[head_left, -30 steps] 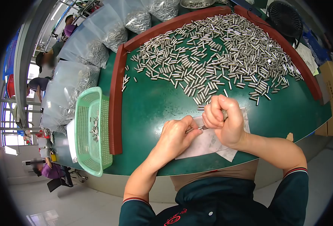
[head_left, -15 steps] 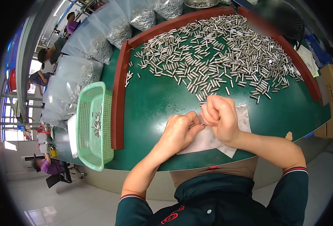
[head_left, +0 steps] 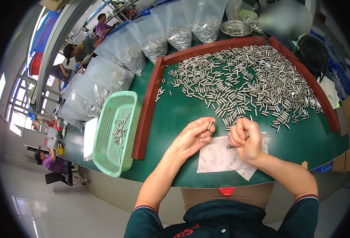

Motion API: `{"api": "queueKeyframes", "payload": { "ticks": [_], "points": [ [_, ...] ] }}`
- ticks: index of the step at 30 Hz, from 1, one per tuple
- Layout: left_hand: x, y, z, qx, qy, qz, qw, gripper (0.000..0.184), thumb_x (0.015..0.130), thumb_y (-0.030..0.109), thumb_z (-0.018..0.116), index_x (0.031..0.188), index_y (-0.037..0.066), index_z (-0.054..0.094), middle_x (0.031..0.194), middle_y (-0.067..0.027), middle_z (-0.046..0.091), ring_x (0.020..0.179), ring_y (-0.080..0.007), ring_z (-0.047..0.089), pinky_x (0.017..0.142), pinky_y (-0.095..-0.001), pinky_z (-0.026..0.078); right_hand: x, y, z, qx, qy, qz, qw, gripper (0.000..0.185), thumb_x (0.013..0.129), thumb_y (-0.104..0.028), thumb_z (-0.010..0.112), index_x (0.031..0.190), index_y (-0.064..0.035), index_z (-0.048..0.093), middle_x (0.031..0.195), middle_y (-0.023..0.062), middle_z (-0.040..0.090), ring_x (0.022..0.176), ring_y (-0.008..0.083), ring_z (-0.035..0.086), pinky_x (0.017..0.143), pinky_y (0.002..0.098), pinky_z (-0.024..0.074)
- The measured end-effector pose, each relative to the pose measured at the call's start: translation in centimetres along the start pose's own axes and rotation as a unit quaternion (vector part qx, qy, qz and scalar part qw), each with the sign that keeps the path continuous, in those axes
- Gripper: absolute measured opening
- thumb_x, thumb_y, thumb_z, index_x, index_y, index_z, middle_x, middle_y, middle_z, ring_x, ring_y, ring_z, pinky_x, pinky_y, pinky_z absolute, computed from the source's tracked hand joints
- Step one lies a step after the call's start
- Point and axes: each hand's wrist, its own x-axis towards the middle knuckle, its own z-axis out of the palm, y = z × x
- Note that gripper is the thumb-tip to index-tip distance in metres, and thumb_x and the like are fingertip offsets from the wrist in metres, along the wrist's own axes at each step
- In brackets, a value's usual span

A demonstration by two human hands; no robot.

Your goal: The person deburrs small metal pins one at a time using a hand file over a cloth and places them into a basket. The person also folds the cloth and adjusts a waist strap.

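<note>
At the near edge of the bench (head_left: 167,129), a stained pale cloth (head_left: 214,158) lies below the hands. Above its right side is the right hand (head_left: 247,142): grip closed in a fist around a slim grey item (head_left: 229,146), with only a short end showing toward the left; its full form is hidden by the fingers. To the left, just past the cloth's far left corner, is the left hand (head_left: 193,137): grip closed at thumb and fingertips on one metal pin (head_left: 210,125), held raised and tilted. The pin and the grey item stand apart. Step in hand, judged from this pose — a single pin is singled out for close handling between the two hands. The next move, by the same judgement, calls for a steady fingertip pinch, since so short and smooth a part could slip and roll among its like. To the left, beyond the left red rail (head_left: 148,111), a green perforated basket (head_left: 134,119) holds a small batch of loose pins (head_left: 120,131). Past the hands, a broad pile (head_left: 270,75) of similar pins spreads within the rails, densest at far right. Farthest out — clear bags (head_left: 179,37) of metal parts, a steel bowl (head_left: 237,34) and, at right, a black fan (head_left: 313,51).
</note>
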Motion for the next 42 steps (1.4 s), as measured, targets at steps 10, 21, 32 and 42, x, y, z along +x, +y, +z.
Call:
{"api": "queueKeyframes", "payload": {
  "ticks": [10, 21, 32, 42],
  "points": [
    [-4.8, 6.7, 0.1, 0.602, 0.367, 0.495, 0.507, 0.022, 0.092, 0.016, 0.044, 0.084, 0.0, 0.057, 0.068, -0.0075, 0.055, 0.058, -0.0164, 0.052, 0.052, -0.0301, 0.04, -0.1, -0.2, 0.2, -0.021, -0.009, -0.005, 1.0, 0.037, 0.088, -0.021, 0.033, 0.053, -0.0096, 0.029, 0.043, -0.0006, 0.027, 0.039, 0.0075, 0.018, 0.039, 0.0237, 0.018],
    [-7.5, 11.5, -3.2, 0.809, 0.448, 0.354, 0.141, 0.027, 0.08, 0.018, 0.058, 0.104, 0.005, 0.056, 0.103, -0.0154, 0.056, 0.094, -0.0328, 0.053, 0.084, -0.0413, 0.04, -0.2, -0.4, 0.3, -0.038, -0.027, -0.009, 0.999, 0.038, 0.088, -0.023, 0.035, 0.054, -0.0087, 0.03, 0.043, 0.0, 0.028, 0.039, 0.008, 0.02, 0.04, 0.0242, 0.0187],
    [17.0, 12.2, -6.0, 0.811, 0.155, 0.413, 0.386, 0.03, 0.08, 0.026, 0.056, 0.105, 0.009, 0.056, 0.102, -0.0081, 0.049, 0.099, -0.0271, 0.046, 0.08, -0.0403, 0.04, -0.3, -0.5, 0.2, -0.038, -0.028, -0.001, 0.999, 0.038, 0.088, -0.022, 0.034, 0.054, -0.0076, 0.03, 0.044, 0.0004, 0.028, 0.04, 0.0084, 0.021, 0.04, 0.0243, 0.019],
    [15.6, 9.5, -5.9, 0.829, 0.223, 0.315, 0.404, 0.036, 0.082, 0.041, 0.051, 0.11, 0.018, 0.052, 0.108, -0.0094, 0.045, 0.105, -0.0274, 0.04, 0.09, -0.0424, 0.029, -0.3, -0.4, 0.3, -0.038, -0.032, -0.004, 0.999, 0.037, 0.088, -0.021, 0.035, 0.053, -0.0078, 0.031, 0.043, 0.0009, 0.029, 0.041, 0.0083, 0.021, 0.041, 0.0244, 0.0191]
  ]
}}
